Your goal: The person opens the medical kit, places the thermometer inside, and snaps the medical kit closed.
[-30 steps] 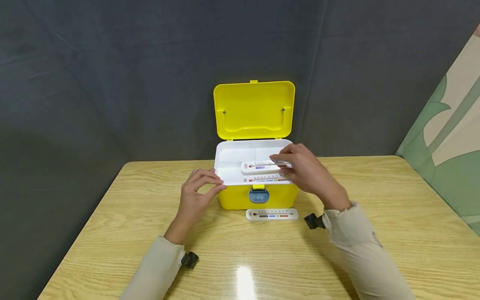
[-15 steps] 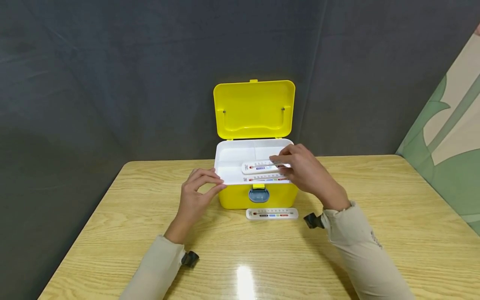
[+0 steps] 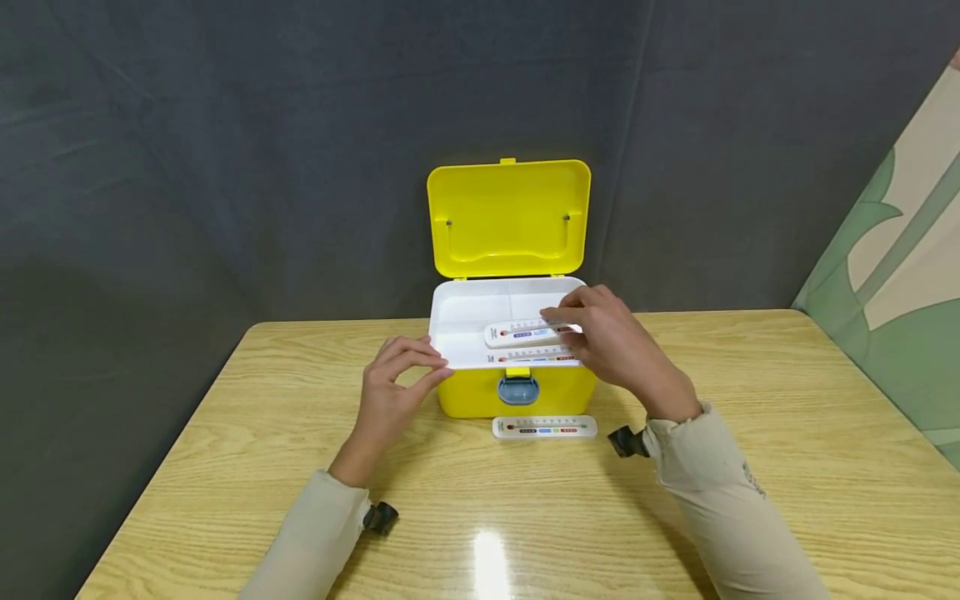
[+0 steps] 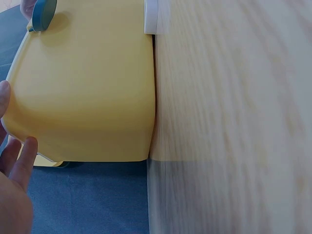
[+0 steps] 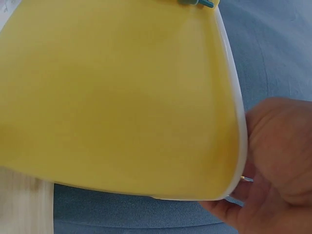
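A yellow storage box (image 3: 472, 394) stands with its lid (image 3: 510, 218) raised and a white inner tray (image 3: 461, 317) at its top. The left hand (image 3: 393, 392) has thumb and fingertips at the front left corner of the rim, pinching it. Over the tray's right side, the right hand (image 3: 611, 346) grips a white thermometer (image 3: 517, 333) by its right end, which the fingers hide. Another thermometer (image 3: 521, 357) lies in the tray along the front wall, partly behind the right hand. In the right wrist view the box wall (image 5: 122, 97) covers most of what that hand holds.
A third thermometer (image 3: 543, 428) lies on the wooden table (image 3: 435, 500) in front of the box. A blue-grey latch (image 3: 517, 390) hangs on the box front. Dark cloth (image 3: 300, 167) rises behind the table, and a green leaf-patterned panel (image 3: 900, 275) is at the right.
The gripped thermometer shifts very slightly and tilts a little, its left end still over the tray. Both hands stay almost in place.
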The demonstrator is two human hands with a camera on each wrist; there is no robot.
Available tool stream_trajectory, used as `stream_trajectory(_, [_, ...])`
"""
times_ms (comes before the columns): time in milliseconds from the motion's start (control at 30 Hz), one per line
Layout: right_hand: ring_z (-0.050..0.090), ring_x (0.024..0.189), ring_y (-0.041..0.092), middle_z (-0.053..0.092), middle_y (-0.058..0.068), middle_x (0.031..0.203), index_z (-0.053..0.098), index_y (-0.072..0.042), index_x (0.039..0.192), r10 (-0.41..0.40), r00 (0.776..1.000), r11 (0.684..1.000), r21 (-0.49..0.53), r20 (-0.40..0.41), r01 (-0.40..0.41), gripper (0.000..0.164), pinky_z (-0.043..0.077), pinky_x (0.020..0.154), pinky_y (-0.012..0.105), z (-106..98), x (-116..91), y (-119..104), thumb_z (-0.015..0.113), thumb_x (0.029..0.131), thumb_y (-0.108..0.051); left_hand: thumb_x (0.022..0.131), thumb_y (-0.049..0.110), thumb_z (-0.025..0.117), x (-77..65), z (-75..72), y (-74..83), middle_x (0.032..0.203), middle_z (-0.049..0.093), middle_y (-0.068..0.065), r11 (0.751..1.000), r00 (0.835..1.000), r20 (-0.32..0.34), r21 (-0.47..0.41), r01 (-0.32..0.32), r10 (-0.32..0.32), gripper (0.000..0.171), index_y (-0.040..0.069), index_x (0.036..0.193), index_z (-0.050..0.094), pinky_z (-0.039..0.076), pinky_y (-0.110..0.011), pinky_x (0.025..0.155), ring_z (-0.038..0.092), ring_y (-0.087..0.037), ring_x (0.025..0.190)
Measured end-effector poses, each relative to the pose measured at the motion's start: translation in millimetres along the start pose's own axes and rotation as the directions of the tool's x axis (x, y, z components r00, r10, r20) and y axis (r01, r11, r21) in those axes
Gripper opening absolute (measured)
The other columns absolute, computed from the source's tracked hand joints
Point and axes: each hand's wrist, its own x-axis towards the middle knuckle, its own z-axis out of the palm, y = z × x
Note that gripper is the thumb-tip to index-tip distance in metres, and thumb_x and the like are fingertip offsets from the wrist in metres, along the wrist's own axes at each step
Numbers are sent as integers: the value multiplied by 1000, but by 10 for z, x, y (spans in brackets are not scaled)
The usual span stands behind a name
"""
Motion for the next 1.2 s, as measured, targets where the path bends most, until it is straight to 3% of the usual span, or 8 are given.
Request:
stream_trajectory(433, [54,106,34,66,16,116,70,-8,125,-36,999,999,16,-3,36,37,51,92,45,-10,-12,37,71,89,1,70,-8,84,4,15,-10,90,67,-12,1000,1000,-3,3,-4,4,19,3,84,77,50,-24,107,60,-34,105])
stream_trajectory(733, [58,99,30,69,14,113,71,-9,123,-72,996,997,-2,53,72,36,52,86,40,-56,-12,41,72,88,-1,73,-3,83,5,-7,2,90,67,-9,1000,1000,-4,-4,-2,2,16,6,85,77,50,-24,107,62,-31,106])
stream_trajectory(1200, [57,105,31,67,14,119,70,-9,125,-25,997,1000,12,73,24,36,53,90,42,-71,-6,25,72,89,-3,71,-6,84,5,-8,11,89,67,-11,1000,1000,-8,7,9,-9,18,4,84,77,50,-24,107,62,-33,107])
